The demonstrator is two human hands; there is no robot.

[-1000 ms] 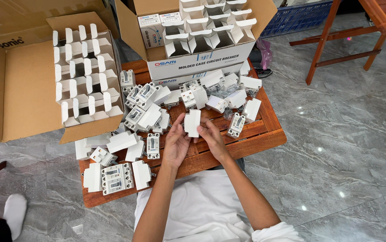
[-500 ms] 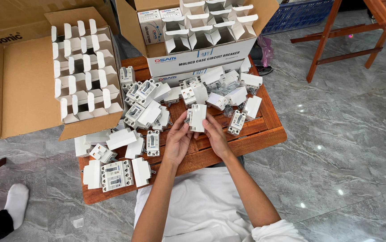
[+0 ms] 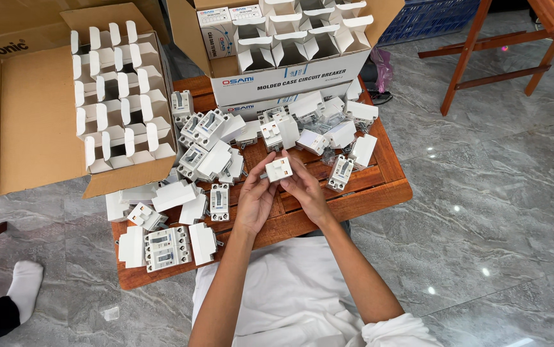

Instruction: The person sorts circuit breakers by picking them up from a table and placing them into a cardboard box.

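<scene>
We hold one small white breaker [image 3: 279, 169] up over the wooden table [image 3: 380, 186]. Our left hand [image 3: 256, 199] and right hand [image 3: 304, 188] both pinch it tight. We think it needs a box [image 3: 174, 194] next.

A low slatted reddish wooden table [image 3: 354, 193] carries scattered white plastic breakers [image 3: 213, 157], with two open cardboard boxes [image 3: 283, 71] at its far edge.

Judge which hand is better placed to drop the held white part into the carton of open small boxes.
Probably the left hand: that carton lies on its side of the table, while the right hand shares the part.
</scene>
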